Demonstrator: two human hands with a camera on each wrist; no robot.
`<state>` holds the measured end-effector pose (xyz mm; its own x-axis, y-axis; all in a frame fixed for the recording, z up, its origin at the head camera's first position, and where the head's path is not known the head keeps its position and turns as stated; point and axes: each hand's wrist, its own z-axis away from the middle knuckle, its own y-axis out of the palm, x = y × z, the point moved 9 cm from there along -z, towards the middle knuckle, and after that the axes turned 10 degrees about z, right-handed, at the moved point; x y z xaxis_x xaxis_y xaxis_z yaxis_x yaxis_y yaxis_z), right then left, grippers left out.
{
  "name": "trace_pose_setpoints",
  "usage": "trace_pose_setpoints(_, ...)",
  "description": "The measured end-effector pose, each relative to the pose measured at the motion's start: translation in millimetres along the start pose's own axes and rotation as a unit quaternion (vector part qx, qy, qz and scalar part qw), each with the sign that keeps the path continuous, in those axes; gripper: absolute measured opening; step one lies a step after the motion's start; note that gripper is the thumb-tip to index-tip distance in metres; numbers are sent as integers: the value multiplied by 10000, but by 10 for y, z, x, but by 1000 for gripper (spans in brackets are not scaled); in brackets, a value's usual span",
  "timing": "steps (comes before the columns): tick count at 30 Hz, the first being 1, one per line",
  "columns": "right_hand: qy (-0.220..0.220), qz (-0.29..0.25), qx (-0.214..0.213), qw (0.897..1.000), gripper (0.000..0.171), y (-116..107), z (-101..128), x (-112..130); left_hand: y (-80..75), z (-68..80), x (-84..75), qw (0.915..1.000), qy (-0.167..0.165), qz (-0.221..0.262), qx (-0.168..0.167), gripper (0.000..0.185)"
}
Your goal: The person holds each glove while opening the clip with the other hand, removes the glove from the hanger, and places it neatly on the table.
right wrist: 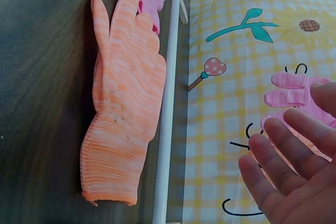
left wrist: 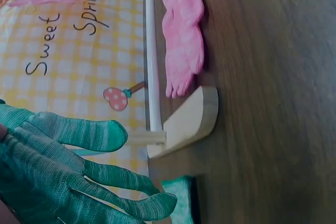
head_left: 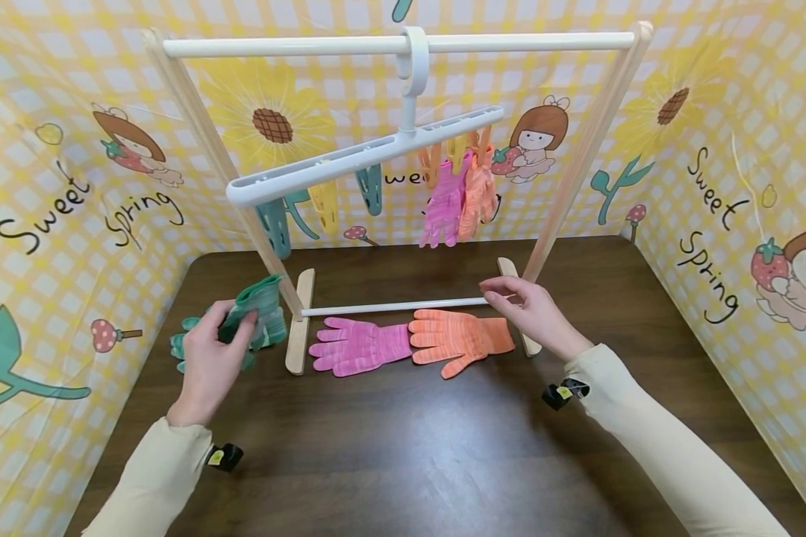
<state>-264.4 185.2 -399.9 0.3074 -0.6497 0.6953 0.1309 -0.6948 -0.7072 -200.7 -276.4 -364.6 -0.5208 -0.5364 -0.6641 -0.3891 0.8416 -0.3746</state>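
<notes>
Off the table at the left, my left hand (head_left: 208,362) pinches a green glove (head_left: 263,306) between thumb and fingers; its knit fingers dangle in the left wrist view. Another green glove (left wrist: 179,199) lies on the table below, mostly hidden. My right hand (head_left: 530,309), with nothing in it, hovers by the rack's right post, fingers slightly bent and spread. Between the hands a pink glove (head_left: 363,347) and an orange glove (head_left: 458,339) lie flat, end to end. From the tilted hanger (head_left: 322,165), a second pink glove (head_left: 445,200) and a second orange glove (head_left: 478,201) hang by clips.
The hanger hooks over the top bar (head_left: 275,47) of a wooden rack, its left end lower and nearer me. Teal clips (head_left: 371,190) and a yellow clip (head_left: 325,205) dangle from its left half. A white lower bar (head_left: 403,306) runs behind the flat gloves. Patterned cloth walls surround the table.
</notes>
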Motion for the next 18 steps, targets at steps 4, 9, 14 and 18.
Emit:
trace_pose_setpoints(4,61,45,45,10000,36,9,9,-19,-62,20,18,9998,92,-192,54,14)
trace_pose_setpoints(9,131,186,102,9997,37,27,25,-54,-101,71,2,9977,350,-544,199,18)
trace_pose_setpoints(14,159,239,146,9995,38,38,31,-95,-81,124,-32,9892,757,-1147,506,25)
trace_pose_setpoints(18,184,271,211,9992,39,45,38,-104,-74,164,-36,9796,1069,-1520,764,28)
